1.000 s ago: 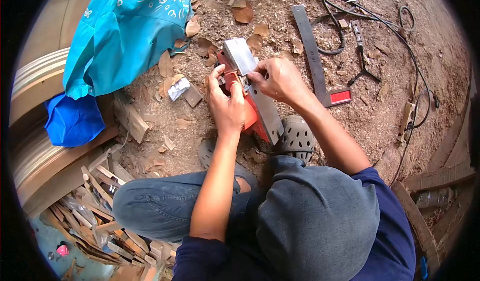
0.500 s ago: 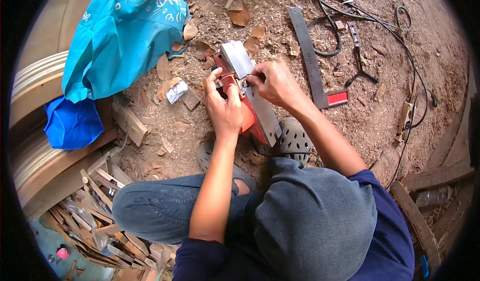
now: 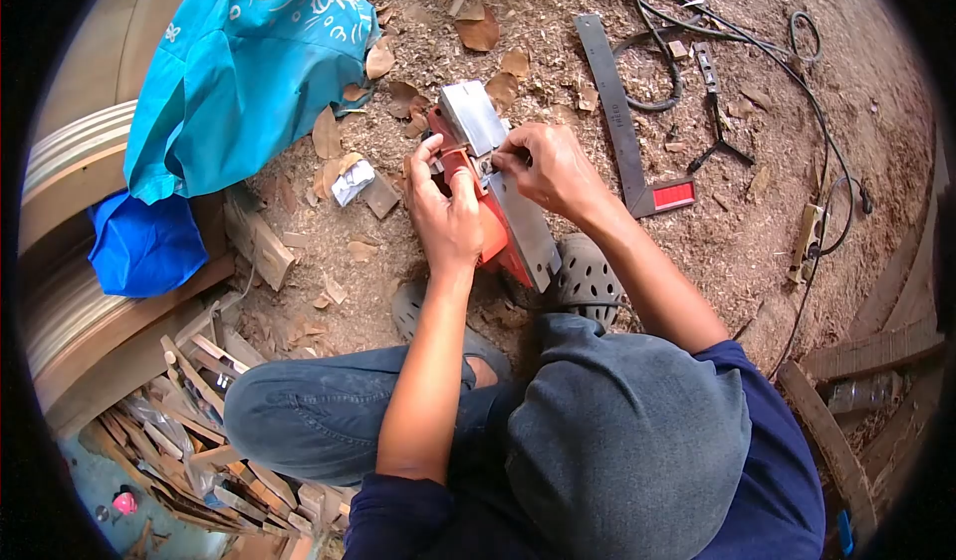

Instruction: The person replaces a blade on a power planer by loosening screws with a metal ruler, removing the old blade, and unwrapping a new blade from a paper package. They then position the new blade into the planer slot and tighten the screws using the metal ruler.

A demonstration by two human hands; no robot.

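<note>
A red power tool with a flat metal sole, like a hand planer point(image 3: 526, 233), lies sole up on the ground between my feet. My left hand point(image 3: 445, 212) is wrapped round its red body from the left, thumb and fingers near the middle. From the right, my right hand point(image 3: 546, 167) pinches at the slot between the two metal plates; what its fingertips hold is too small and hidden to name. A grey clog point(image 3: 588, 279) is close to the tool's lower end.
A metal square point(image 3: 612, 112) with a red-marked handle, a small black tool point(image 3: 712, 107) and a black cable point(image 3: 825, 132) lie to the right. Turquoise cloth point(image 3: 249, 72), a blue bag point(image 3: 144, 244) and scrap wood point(image 3: 199, 431) are at left. Leaves and shavings cover the ground.
My right fingers have shifted very slightly at the slot. Otherwise the tool and my left hand look the same.
</note>
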